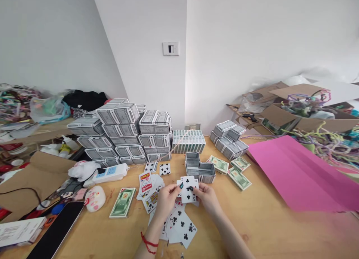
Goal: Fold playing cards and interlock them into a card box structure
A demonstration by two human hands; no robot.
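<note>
My left hand [169, 197] and my right hand [206, 194] meet in front of me, pinching playing cards [187, 195] between them. A three of clubs faces me on top, and another card's edge shows behind it. Both thumbs press on its face. Under my hands lie loose playing cards [183, 225], face up, a five of clubs among them. Just beyond the held cards stands an open structure [199, 171] folded from grey-backed cards. To the left, more loose cards and a red joker-like card [146, 182] spread over the table [230, 229].
Stacks of grey card blocks [120, 130] rise at the back left, smaller ones [228, 139] at the back right. Green card packs [122, 203] lie on both sides. A power strip [110, 173], a phone-like black slab [56, 231] and a pink sheet [300, 173] flank the work area.
</note>
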